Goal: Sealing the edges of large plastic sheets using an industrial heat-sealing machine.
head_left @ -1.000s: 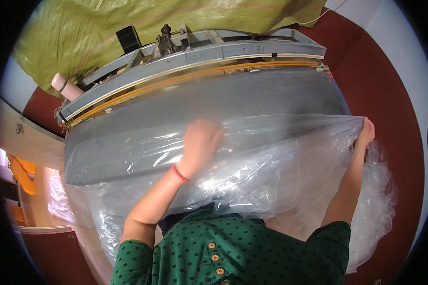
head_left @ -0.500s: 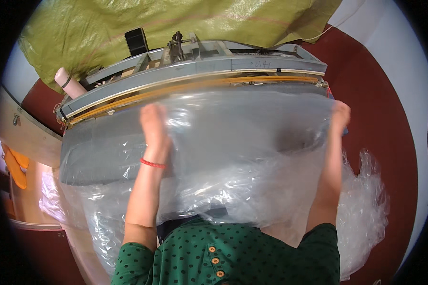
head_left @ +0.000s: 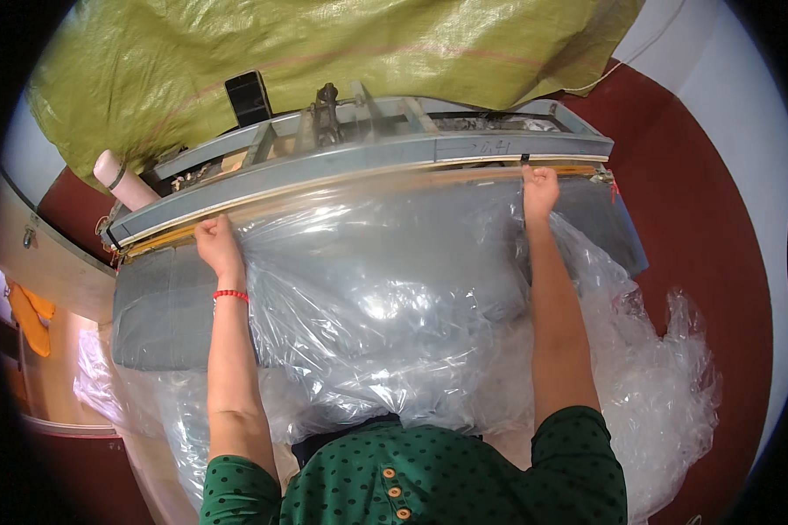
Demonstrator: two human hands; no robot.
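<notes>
Head view: a large clear plastic bag (head_left: 385, 297) lies across a grey padded table (head_left: 162, 315), its top edge at a long metal sealing bar (head_left: 359, 171). Both arms stretch forward; the left hand (head_left: 217, 245) and right hand (head_left: 540, 188) pinch the bag's edge, well apart. Green tarp (head_left: 324, 52) behind.

Packing workshop: long sealing machine (head_left: 359, 171), plastic bags (head_left: 657, 394), tarpaulin (head_left: 324, 44).

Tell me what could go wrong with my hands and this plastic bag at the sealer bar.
Both hands, left hand and right hand, pinch the bag edge right at the sealer bar, so fingers could get caught or burned. The film looks wrinkled between them, so it may seal unevenly.
</notes>
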